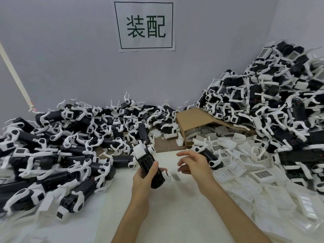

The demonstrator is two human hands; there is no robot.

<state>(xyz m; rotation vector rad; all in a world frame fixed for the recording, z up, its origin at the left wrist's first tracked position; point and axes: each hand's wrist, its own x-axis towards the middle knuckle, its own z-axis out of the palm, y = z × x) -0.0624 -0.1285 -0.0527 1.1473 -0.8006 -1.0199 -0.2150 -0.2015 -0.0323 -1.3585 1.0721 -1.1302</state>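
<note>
**Left grip (143, 178) clamped on unit (147, 159)**

The unit tilts above the middle of the bench (157, 213). The right grip (194, 163) hovers just beside it, fingers apart and empty. Heaps (61, 137) of such units line both side edges.

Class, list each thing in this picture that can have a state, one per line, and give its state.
Left hand: grips the black-and-white unit.
Black-and-white unit: held above the table, tilted, white end up.
Right hand: fingers relaxed, holding nothing.
Cardboard box: tipped over, open, white parts at its mouth.
Paper sign: stuck flat on the wall.
</note>
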